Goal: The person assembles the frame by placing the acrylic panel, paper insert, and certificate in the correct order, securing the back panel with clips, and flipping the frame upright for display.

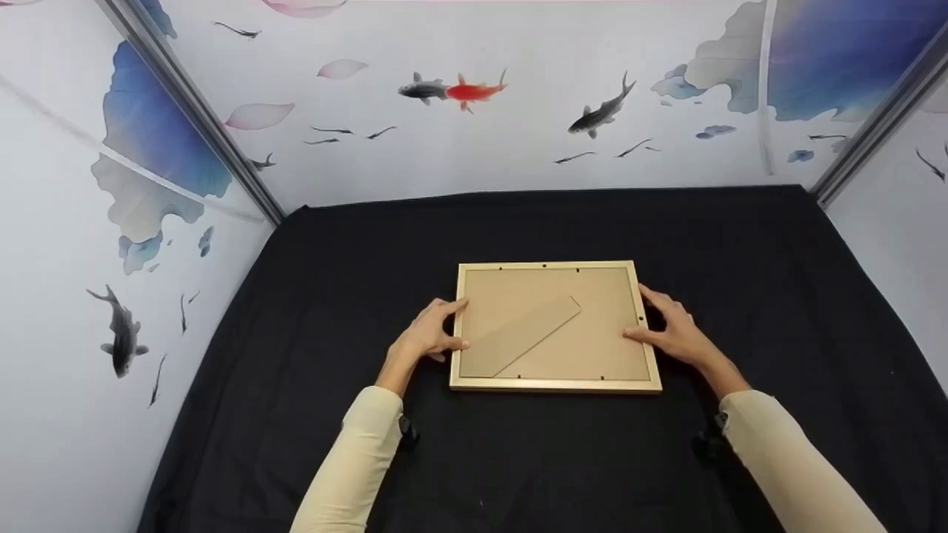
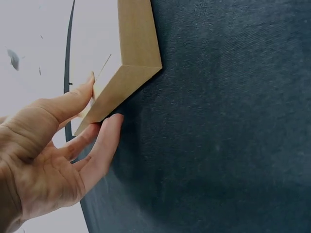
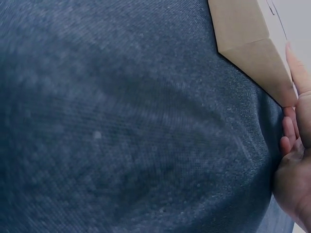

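Note:
A gold-edged picture frame (image 1: 544, 385) lies back side up on black cloth, its brown backing board and slanted easel leg (image 1: 537, 333) facing up. My left hand (image 1: 426, 333) grips the left edge, thumb over the top and fingers against the outer side. In the left wrist view, the fingertips (image 2: 115, 119) reach the frame's lower edge close to the cloth. At the opposite edge, my right hand (image 1: 678, 329) holds the frame with its thumb on the back. Part of that hand falls outside the right wrist view, where curled fingers (image 3: 286, 128) show under the frame's side (image 3: 257, 58).
Black cloth (image 1: 563, 459) covers the table and has soft folds. White panels (image 1: 518, 155) printed with fish and petals stand at the back and sides, joined by metal posts (image 1: 196, 111). A dark wrist device (image 1: 407, 433) sits by the left sleeve.

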### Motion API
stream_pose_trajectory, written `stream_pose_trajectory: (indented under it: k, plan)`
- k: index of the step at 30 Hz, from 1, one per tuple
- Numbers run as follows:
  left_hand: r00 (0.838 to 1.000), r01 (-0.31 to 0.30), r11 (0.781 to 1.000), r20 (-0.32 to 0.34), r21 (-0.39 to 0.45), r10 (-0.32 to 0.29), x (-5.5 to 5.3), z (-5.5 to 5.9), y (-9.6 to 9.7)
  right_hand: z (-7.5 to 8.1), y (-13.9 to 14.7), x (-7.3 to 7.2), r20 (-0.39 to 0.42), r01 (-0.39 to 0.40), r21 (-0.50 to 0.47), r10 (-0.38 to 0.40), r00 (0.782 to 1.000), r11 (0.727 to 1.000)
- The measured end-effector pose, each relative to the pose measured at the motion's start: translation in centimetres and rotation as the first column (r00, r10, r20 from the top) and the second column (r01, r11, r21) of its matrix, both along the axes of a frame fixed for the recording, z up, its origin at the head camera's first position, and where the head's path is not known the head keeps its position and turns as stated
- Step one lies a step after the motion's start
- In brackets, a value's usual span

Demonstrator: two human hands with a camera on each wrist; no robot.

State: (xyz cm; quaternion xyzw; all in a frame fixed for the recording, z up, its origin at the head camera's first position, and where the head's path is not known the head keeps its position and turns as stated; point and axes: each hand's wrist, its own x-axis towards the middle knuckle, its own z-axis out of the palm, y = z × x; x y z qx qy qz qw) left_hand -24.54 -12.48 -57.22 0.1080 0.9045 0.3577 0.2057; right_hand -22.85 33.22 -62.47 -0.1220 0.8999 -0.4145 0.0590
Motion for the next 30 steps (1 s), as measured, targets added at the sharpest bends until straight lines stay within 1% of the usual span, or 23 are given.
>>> stream_pose_trajectory:
  k: [4,8,9,12,14,19,22,26,28,30]
  plan:
    - [1.0,0.022,1.0,-0.016,-0.019,-0.022,-0.05,-0.23,0.04,0.13,0.19,0.05,0.018,0.004,0.025,-0.004,1.0,1.0]
    - [1.0,-0.006,0.999,-0.004,0.033,0.006,-0.04,-0.66,-0.23,0.37,0.24,-0.13,0.033,-0.001,0.034,0.0,0.999,0.999]
    - [1.0,-0.016,0.999,-0.001,0.049,0.016,-0.1,-0.69,-0.29,0.44,0.21,-0.21,0.032,0.0,0.033,-0.001,0.999,0.999]
    - [1.0,-0.019,0.996,-0.002,0.083,0.019,-0.44,-0.55,-0.36,0.58,0.15,-0.36,0.022,0.007,0.022,-0.008,1.0,1.0]
    - [1.0,-0.002,0.996,0.001,0.086,0.001,-0.66,-0.42,-0.35,0.48,0.17,-0.33,0.026,0.012,0.022,-0.012,1.0,1.0]
    - [0.999,0.051,0.998,0.01,0.048,-0.052,-0.84,-0.3,-0.34,0.09,0.17,-0.06,0.039,0.012,0.037,-0.013,0.999,0.999]
    - [0.998,0.059,0.998,-0.018,0.035,-0.058,-0.79,-0.4,-0.4,0.02,0.11,-0.03,0.032,0.013,0.044,-0.014,0.999,0.999]
    - [0.998,0.033,0.998,-0.059,0.054,-0.03,-0.74,-0.68,-0.52,0.06,-0.01,-0.06,0.011,0.014,0.04,-0.014,1.0,0.999]
    - [0.998,0.023,0.998,-0.068,0.065,-0.019,-0.72,-0.79,-0.59,0.05,-0.06,-0.03,0.005,0.012,0.039,-0.012,1.0,0.999]
    - [0.997,0.026,0.997,-0.073,0.074,-0.02,-0.69,-0.8,-0.65,0.01,-0.11,0.02,0.004,0.01,0.04,-0.011,1.0,0.999]
